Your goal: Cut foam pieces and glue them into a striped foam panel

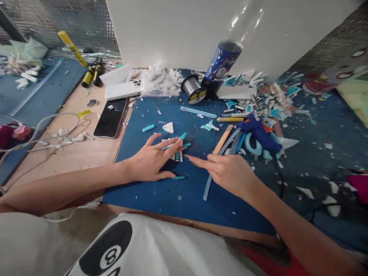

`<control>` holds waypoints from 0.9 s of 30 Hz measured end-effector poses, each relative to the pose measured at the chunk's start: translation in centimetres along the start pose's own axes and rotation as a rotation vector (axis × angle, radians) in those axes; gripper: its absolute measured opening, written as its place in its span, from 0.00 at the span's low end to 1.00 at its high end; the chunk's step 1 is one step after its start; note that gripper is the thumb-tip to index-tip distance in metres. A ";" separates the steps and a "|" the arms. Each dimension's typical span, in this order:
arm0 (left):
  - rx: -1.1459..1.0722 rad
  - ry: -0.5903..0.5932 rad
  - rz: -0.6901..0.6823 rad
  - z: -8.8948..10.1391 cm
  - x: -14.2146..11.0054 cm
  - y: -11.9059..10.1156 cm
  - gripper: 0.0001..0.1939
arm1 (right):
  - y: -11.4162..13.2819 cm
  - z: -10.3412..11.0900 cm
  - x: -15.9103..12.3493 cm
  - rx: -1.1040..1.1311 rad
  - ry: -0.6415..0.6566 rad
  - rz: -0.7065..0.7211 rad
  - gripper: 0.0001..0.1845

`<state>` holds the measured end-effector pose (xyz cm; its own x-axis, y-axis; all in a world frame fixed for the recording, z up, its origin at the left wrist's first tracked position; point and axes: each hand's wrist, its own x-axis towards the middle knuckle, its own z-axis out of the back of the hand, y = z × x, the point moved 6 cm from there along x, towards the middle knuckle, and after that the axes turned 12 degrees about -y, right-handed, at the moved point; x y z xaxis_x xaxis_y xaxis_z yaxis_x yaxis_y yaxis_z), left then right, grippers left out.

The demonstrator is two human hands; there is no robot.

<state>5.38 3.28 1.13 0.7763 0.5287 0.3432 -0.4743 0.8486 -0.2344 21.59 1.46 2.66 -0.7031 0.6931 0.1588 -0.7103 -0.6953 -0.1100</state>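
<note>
My left hand [161, 157] lies palm down on the blue mat [172, 199], fingers spread and long teal nails showing. Its fingertips rest over a small row of white and teal strips [177, 156], which they partly cover. From the right, my right hand [227, 168] reaches in with its index finger stretched to the edge of the strips. Its other fingers are curled, and what they hold, if anything, is hidden. An orange stick [222, 140] and a translucent glue stick [207, 188] lie against or under this hand. A white rounded triangular piece [168, 127] sits beyond my left hand.
A blue glue gun [260, 132] rests at right, its cable trailing toward me. Behind are a spool of line [193, 90], a bottle [221, 63] and heaped scraps [163, 82]. A phone [111, 118] and yellow-handled pliers [92, 73] lie at left.
</note>
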 end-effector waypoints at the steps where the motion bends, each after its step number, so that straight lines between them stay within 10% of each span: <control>1: 0.003 0.006 0.000 0.0 0.0 0.0 0.45 | 0.0 0.0 -0.1 0.004 -0.001 -0.002 0.31; 19: -0.016 0.000 -0.002 0.1 -0.1 -0.1 0.38 | -1.6 0.9 -0.4 0.100 -0.097 -0.033 0.28; 27: 0.100 -0.332 -0.049 2.4 -0.3 0.0 0.14 | -2.1 1.8 -0.4 0.703 -0.360 -0.394 0.16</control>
<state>4.15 3.14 3.16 0.6295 0.4505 0.6330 -0.4907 0.8622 -0.1257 23.40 2.35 4.60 -0.2741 0.8874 0.3707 -0.6301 -0.4569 0.6279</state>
